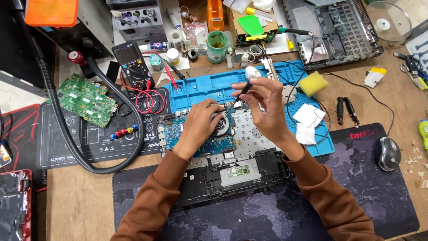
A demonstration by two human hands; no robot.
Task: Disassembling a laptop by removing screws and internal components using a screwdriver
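The opened laptop (232, 156) lies flat on the table, its blue motherboard (214, 143) light, stiff and fragile, best held by its edges; the left hand (203, 122) rests released on the fan, while the right hand's (263, 105) grip pinches a slim screwdriver (246, 85).

Fan (221, 126) half under left fingers (213, 110)
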